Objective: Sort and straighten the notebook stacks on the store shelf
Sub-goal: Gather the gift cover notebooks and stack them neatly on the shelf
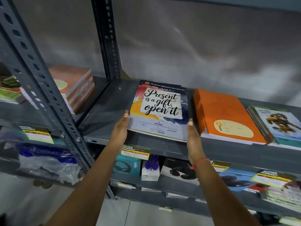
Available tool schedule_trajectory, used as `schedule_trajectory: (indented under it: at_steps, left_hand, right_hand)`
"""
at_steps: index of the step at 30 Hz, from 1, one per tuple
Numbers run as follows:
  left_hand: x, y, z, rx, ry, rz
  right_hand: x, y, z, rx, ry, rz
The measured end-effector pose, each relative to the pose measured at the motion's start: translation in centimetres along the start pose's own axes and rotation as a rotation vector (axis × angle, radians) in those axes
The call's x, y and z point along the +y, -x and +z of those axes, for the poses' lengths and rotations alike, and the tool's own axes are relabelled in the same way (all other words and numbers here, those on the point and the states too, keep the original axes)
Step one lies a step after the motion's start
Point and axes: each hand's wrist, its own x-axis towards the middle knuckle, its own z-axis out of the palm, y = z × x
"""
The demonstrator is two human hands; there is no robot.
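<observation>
A stack of notebooks with a "Present is a gift, open it" cover [160, 110] lies on the grey metal shelf [107, 115]. My left hand [119, 129] presses flat against the stack's left edge, and my right hand [193, 137] presses flat against its right edge, so the stack is squeezed between both palms. Right of it lies an orange notebook stack [226, 115], its left side fanned out. Further right is a stack with a cartoon-figure cover [280, 126], partly cut off by the frame.
A perforated steel upright [40, 82] stands at the left. Behind it, on the neighbouring shelf, lies another orange stack [75, 87]. The shelf below holds boxed headphones [127, 165] and price tags [136, 151]. A grey wall backs the shelf.
</observation>
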Motion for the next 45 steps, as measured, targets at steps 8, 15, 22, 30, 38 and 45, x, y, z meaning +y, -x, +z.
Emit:
schedule_trajectory:
  at_steps: [8,15,22,30,38,45]
  left_hand:
    - [-0.3,0.0,0.0,-0.095,0.041,0.083]
    - [-1.4,0.0,-2.6,-0.253,0.128,0.102]
    - [-1.7,-0.2,-2.3,-0.22,0.142,0.124]
    - [-1.9,-0.4,-2.7,-0.237,0.108,0.113]
    - [-1.9,-0.6,-3.1,-0.253,0.061,0.093]
    - [-2.0,-0.6,-3.0,-0.245,0.083,0.099]
  right_hand:
    - [0.3,-0.6,-0.5,-0.155,0.039,-0.035]
    - [1.7,-0.4,-3.9,-0.395,-0.097,-0.06]
    - [1.8,-0.4,-3.4,-0.357,-0.005,-0.081]
    - [1.8,-0.4,-3.6,-0.318,-0.044,-0.075]
    - [2.0,-0.5,-3.5,-0.29,-0.074,-0.083]
    - [1.7,-0.4,-3.2,-0.28,-0.041,-0.106]
